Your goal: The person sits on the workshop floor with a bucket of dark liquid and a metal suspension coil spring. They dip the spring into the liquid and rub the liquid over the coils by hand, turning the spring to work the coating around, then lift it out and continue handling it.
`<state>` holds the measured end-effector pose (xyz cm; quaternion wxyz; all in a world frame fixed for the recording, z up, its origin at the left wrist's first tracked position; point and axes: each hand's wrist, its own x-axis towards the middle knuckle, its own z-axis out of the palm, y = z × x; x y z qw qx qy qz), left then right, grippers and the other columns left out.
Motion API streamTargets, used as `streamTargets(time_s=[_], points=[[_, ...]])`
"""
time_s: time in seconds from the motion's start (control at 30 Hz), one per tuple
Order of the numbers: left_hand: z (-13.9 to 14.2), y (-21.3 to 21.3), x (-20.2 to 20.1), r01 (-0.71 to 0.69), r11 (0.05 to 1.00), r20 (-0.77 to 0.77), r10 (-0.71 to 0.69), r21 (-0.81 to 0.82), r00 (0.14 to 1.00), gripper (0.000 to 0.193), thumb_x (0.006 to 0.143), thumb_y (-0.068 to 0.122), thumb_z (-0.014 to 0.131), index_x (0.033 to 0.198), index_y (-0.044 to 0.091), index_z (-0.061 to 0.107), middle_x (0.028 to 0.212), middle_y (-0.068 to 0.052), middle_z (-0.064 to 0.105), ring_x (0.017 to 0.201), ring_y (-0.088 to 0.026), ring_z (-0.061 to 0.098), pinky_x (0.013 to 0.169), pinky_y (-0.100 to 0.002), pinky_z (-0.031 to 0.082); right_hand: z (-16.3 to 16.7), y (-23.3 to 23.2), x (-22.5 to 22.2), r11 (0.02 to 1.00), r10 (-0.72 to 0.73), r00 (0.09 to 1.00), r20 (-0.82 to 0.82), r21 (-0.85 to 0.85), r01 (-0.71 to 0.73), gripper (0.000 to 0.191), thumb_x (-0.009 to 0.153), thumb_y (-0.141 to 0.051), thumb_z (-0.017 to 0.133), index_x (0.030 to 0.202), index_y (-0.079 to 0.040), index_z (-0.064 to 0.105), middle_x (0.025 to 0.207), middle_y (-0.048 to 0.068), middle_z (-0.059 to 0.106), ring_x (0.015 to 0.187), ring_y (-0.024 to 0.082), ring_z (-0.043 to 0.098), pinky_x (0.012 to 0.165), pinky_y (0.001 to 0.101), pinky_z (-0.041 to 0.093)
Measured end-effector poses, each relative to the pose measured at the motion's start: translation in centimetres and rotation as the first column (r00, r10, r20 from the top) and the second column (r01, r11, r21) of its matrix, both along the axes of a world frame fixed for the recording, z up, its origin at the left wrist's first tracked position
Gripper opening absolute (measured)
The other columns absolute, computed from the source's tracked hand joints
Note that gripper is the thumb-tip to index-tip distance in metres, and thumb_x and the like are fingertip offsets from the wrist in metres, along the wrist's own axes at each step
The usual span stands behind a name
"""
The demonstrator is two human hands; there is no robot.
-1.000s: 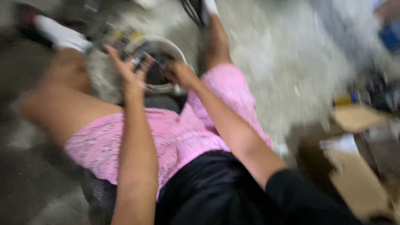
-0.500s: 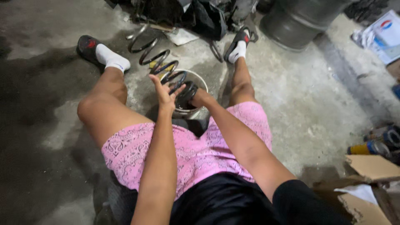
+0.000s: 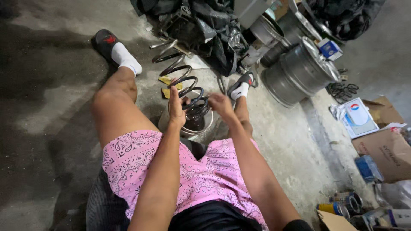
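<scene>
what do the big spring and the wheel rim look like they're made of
Spring: probably steel, thick round wire in dark, dull coils, with a paler grey top end. Both hands, left and right, grip its lower coils. Wheel rim: looks like bare metal, maybe aluminium, with a silver-grey brushed sheen.

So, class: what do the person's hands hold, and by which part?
Both the left hand and right hand grip the dark metal coil spring by its lowest coils, over the bowl.

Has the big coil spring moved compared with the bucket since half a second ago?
Cannot tell. The camera itself swung, so the whole view shifted. The coil spring lies with its near end over the bucket, between both hands, much as before.
</scene>
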<state>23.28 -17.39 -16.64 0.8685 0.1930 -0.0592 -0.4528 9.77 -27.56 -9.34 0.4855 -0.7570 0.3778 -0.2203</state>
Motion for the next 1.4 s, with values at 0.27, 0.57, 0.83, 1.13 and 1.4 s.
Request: streamTargets(time_s=[0.27,0.57,0.83,1.13,1.4], points=[[2.2,0.9,0.2,-0.175,0.984,0.201,0.18,-0.044,0.963,0.066,0.103,0.061,0.05,0.155,0.02,0.046,0.126,0.005,0.063,0.088,-0.003,0.06,0.067,-0.022,0.045,4.6,0.3,3.7,0.926,-0.063,0.953,0.296,-0.339,0.167,0.033,0.099,-0.014,0.066,0.13,-0.003,0.068,0.106,0.004,0.076,0.088,0.013,0.073,0.074,0.0268,0.057],[3.0,-0.1,1.1,-0.314,0.925,0.225,0.36,-0.216,0.905,0.06,0.108,0.051,0.055,0.152,0.011,0.047,0.13,-0.005,0.064,0.104,-0.009,0.069,0.086,-0.022,0.054,5.9,5.1,5.1,0.426,0.17,0.984,0.046,-0.904,-0.032,0.019,0.099,-0.011,0.067,0.114,-0.001,0.074,0.112,0.011,0.074,0.1,0.02,0.072,0.086,0.0298,0.057],[3.8,0.8,1.1,-0.15,0.986,0.176,0.159,-0.068,0.971,0.06,0.098,0.047,0.063,0.148,0.016,0.051,0.098,-0.007,0.074,0.061,-0.006,0.043,0.05,-0.019,0.032,8.2,7.7,3.9,0.564,0.087,0.996,-0.022,-0.823,-0.067,0.016,0.097,-0.008,0.071,0.11,0.0,0.076,0.106,0.011,0.072,0.088,0.017,0.069,0.078,0.0267,0.054],[4.0,0.5,0.9,-0.18,0.98,0.207,0.194,-0.084,0.959,0.052,0.1,0.038,0.065,0.146,0.015,0.054,0.097,-0.007,0.073,0.068,-0.009,0.05,0.057,-0.024,0.041,8.3,7.8,3.4,0.499,0.166,0.986,0.009,-0.863,-0.076,0.011,0.096,-0.004,0.072,0.105,-0.001,0.076,0.106,0.013,0.069,0.092,0.022,0.069,0.079,0.0279,0.056],[4.2,0.4,1.0,-0.287,0.953,0.253,0.302,-0.094,0.919,0.047,0.103,0.038,0.068,0.142,0.012,0.06,0.101,-0.002,0.068,0.074,-0.005,0.05,0.062,-0.021,0.04,8.5,8.3,3.8,0.523,0.083,0.997,-0.004,-0.851,-0.047,0.004,0.098,-0.006,0.071,0.098,-0.003,0.075,0.102,0.012,0.069,0.083,0.021,0.069,0.071,0.0303,0.055]])
